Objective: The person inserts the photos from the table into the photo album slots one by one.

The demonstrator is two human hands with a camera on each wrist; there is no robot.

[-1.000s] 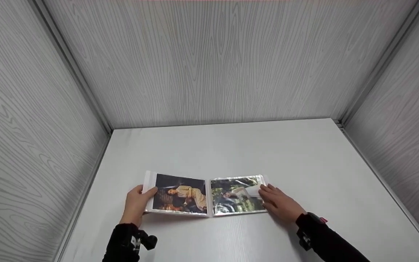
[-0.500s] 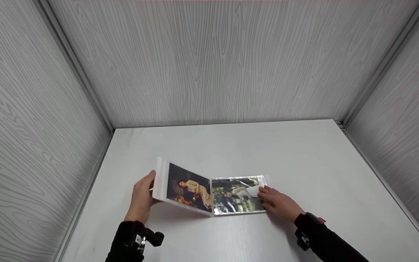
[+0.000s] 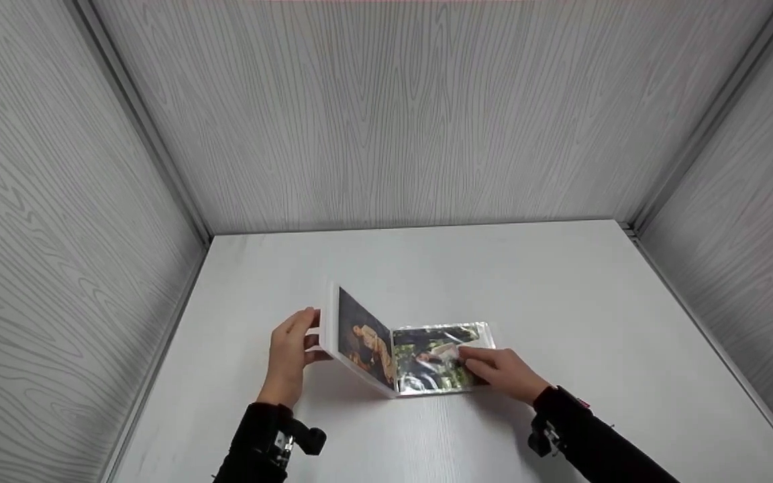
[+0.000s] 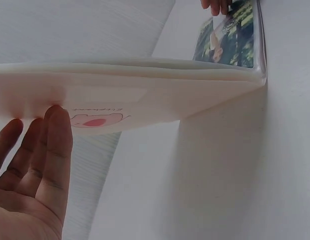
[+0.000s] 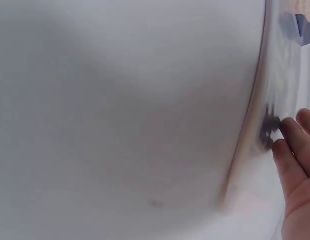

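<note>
A photo album lies partly open on the table, its left side tilted steeply up from the spine. That raised side shows a dark photo (image 3: 366, 339) on its inner face, and its pale cover (image 4: 160, 97) bears a pink elephant drawing. My left hand (image 3: 289, 352) touches the outside of this cover with extended fingers (image 4: 57, 150). The flat right-hand page (image 3: 430, 365) holds a green outdoor photo in a glossy sleeve. My right hand (image 3: 504, 372) rests its fingertips on that page near the right edge. In the right wrist view its fingers (image 5: 290, 160) look extended against the sleeve.
The white table (image 3: 413, 268) runs back to a grey wood-grain panel (image 3: 386, 121). Similar panels stand on the left (image 3: 58, 235) and right (image 3: 735, 201), meeting the table's edges.
The album's left side has swung up and rightward with my left hand, whose thumb no longer shows on the photo. My right hand has slid left over the page.
</note>
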